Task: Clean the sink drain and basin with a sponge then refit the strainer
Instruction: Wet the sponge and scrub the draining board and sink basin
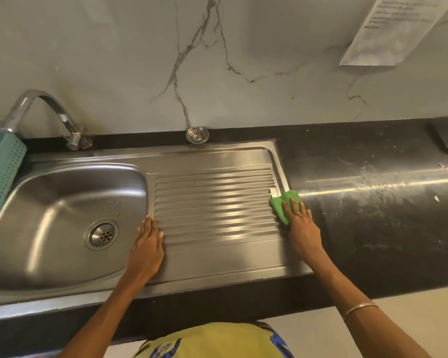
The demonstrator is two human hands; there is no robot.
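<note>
Green sponge lay flat at the right end of the ribbed steel drainboard, just at the raised edge where the metal met the dark countertop, and the right hand pressed down on it with straight fingers, a ring showing on one of them. The left hand rested flat and unclenched, holding nothing, on the strip between the drainboard and the basin, fingers together and pointing away from the person. In the basin floor the drain sat uncovered, its small holes visible. The strainer stood well apart from it, propped at the back ledge against the marble-patterned wall. A curved tap rose behind the basin, and a teal perforated basket hung at the left edge.
</note>
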